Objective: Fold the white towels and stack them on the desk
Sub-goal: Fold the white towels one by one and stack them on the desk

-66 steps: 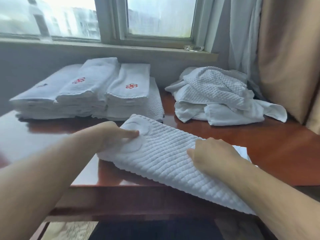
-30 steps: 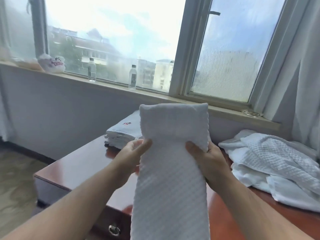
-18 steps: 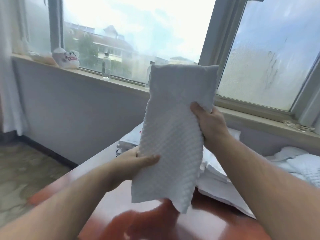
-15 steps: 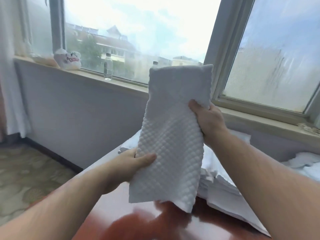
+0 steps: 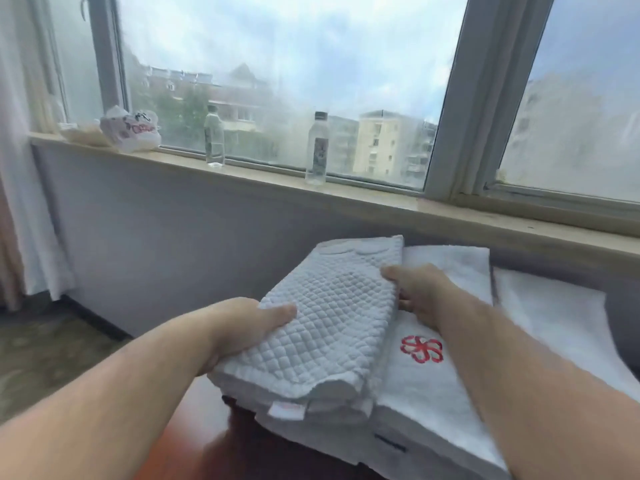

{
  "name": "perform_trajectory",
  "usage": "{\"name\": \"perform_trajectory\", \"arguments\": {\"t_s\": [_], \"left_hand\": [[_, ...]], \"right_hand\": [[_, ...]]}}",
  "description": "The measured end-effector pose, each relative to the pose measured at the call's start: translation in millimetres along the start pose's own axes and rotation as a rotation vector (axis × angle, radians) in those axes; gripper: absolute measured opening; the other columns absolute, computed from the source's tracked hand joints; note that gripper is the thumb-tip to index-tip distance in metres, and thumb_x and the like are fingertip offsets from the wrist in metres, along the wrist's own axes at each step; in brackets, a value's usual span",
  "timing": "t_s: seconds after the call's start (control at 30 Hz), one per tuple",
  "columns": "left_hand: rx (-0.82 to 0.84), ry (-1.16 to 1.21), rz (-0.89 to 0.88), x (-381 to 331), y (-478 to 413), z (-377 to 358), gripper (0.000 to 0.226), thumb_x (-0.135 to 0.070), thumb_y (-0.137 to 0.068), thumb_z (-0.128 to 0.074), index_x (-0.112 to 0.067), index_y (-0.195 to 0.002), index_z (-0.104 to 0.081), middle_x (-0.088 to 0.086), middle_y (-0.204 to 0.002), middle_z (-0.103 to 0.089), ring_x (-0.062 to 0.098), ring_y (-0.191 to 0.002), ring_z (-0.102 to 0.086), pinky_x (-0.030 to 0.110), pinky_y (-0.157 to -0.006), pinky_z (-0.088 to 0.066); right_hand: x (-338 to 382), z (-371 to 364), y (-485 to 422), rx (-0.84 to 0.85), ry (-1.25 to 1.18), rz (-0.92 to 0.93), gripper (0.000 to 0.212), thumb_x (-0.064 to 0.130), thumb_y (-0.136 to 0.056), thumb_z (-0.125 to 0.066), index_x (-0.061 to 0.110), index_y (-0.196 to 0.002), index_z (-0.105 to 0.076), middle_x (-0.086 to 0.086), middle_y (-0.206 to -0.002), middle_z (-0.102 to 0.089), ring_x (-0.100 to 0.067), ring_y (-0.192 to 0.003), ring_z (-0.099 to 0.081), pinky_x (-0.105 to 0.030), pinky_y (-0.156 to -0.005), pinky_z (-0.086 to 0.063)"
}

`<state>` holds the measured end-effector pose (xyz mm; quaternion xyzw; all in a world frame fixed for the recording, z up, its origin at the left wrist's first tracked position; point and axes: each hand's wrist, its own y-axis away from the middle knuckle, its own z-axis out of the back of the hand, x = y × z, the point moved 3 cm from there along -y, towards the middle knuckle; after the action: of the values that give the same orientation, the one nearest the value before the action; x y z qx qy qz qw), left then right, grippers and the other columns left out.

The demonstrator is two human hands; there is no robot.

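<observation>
Both bare forearms reach forward and converge. The left grip (image 5: 247,329) clasps the left side of the folded towel (image 5: 329,323) near the surface's (image 5: 214,448) left edge, thumb flat on top, fingers tucked underneath out of sight. The right grip (image 5: 417,289) clasps the opposite side, farther back, thumb on top, fingers curled beneath, wrist straight.

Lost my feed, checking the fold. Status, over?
Left grip and right grip both holding the folded waffle towel by its sides. Towel lying on the left stack, beside the red-flower towel. Nothing in the way.
</observation>
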<state>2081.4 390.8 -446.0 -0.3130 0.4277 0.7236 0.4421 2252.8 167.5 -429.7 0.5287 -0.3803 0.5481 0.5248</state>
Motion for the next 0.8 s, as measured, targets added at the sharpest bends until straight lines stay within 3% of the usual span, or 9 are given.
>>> {"name": "perform_trajectory", "arguments": {"t_s": [0.1,0.17,0.27,0.37,0.53,0.6,0.67,0.73,0.8], "left_hand": [[-0.06,-0.064,-0.121,-2,-12,2,0.042,-0.055,-0.096,-0.057,-0.017,-0.095,-0.076,-0.006,-0.081,-0.078,0.012,-0.07,-0.075,0.018,-0.053,-0.053],[-0.113,-0.029,-0.208,-11,-13,8,0.036,-0.051,-0.095,-0.062,-0.018,-0.092,-0.075,-0.007,-0.078,-0.077,0.01,-0.066,-0.074,0.015,-0.049,-0.051],[-0.195,0.004,-0.254,-23,-19,13,0.034,-0.051,-0.088,-0.07,-0.018,-0.097,-0.073,-0.004,-0.081,-0.078,0.015,-0.072,-0.076,0.027,-0.067,-0.06],[-0.189,-0.188,-0.152,-24,-28,12,0.043,-0.06,-0.087,-0.067,-0.019,-0.099,-0.073,-0.004,-0.089,-0.078,0.017,-0.081,-0.075,0.034,-0.084,-0.058],[-0.274,-0.468,-0.101,-25,-31,16,0.049,-0.066,-0.086,-0.062,-0.025,-0.112,-0.061,-0.009,-0.102,-0.067,0.013,-0.094,-0.063,0.031,-0.079,-0.045],[-0.328,-0.484,-0.122,-27,-28,19,0.057,-0.066,-0.084,-0.065,-0.025,-0.123,-0.057,-0.009,-0.11,-0.065,0.013,-0.096,-0.061,0.032,-0.082,-0.046],[-0.401,-0.456,-0.165,-26,-26,21,0.067,-0.065,-0.083,-0.069,-0.028,-0.135,-0.05,-0.007,-0.126,-0.062,0.013,-0.102,-0.057,0.032,-0.086,-0.045],[-0.442,-0.436,-0.21,-26,-21,21,0.071,-0.063,-0.082,-0.07,-0.033,-0.142,-0.044,-0.006,-0.134,-0.059,0.015,-0.11,-0.056,0.032,-0.09,-0.045],[-0.482,-0.501,-0.244,-28,-17,17,0.071,-0.06,-0.087,-0.066,-0.034,-0.146,-0.037,-0.004,-0.136,-0.057,0.019,-0.119,-0.056,0.038,-0.095,-0.048]], "right_hand": [[-6,4,-14,-0.05,0.059,0.015,0.022,0.015,-0.091,-0.071,0.0,-0.106,-0.066,-0.011,-0.076,-0.077,-0.024,-0.063,-0.075,-0.03,-0.052,-0.057],[5,4,-21,-0.07,0.068,0.065,0.019,0.011,-0.089,-0.071,0.002,-0.106,-0.069,-0.014,-0.087,-0.077,-0.029,-0.071,-0.076,-0.036,-0.058,-0.061],[13,4,-30,-0.144,0.117,0.165,0.015,0.012,-0.084,-0.071,0.009,-0.099,-0.074,-0.012,-0.095,-0.077,-0.032,-0.084,-0.075,-0.05,-0.077,-0.063],[2,6,-31,-0.178,0.087,0.115,0.023,0.012,-0.079,-0.073,0.01,-0.102,-0.071,-0.014,-0.096,-0.076,-0.035,-0.087,-0.074,-0.053,-0.082,-0.062],[3,2,-23,-0.271,0.207,0.211,0.041,0.025,-0.078,-0.071,0.013,-0.116,-0.063,-0.005,-0.1,-0.071,-0.025,-0.089,-0.07,-0.043,-0.079,-0.061],[7,-1,-16,-0.335,0.323,0.261,0.052,0.027,-0.083,-0.069,0.015,-0.129,-0.05,0.002,-0.101,-0.06,-0.019,-0.088,-0.061,-0.032,-0.073,-0.051],[8,-5,-7,-0.381,0.508,0.358,0.056,0.026,-0.088,-0.063,0.022,-0.139,-0.041,-0.001,-0.108,-0.052,-0.024,-0.097,-0.054,-0.03,-0.078,-0.038],[11,-10,2,-0.42,0.7,0.471,0.05,0.027,-0.091,-0.056,0.028,-0.141,-0.046,-0.008,-0.121,-0.049,-0.029,-0.113,-0.05,-0.034,-0.086,-0.039],[15,-13,7,-0.426,0.81,0.542,0.035,0.03,-0.095,-0.051,0.027,-0.129,-0.062,-0.01,-0.129,-0.052,-0.029,-0.123,-0.046,-0.04,-0.098,-0.039]]}}
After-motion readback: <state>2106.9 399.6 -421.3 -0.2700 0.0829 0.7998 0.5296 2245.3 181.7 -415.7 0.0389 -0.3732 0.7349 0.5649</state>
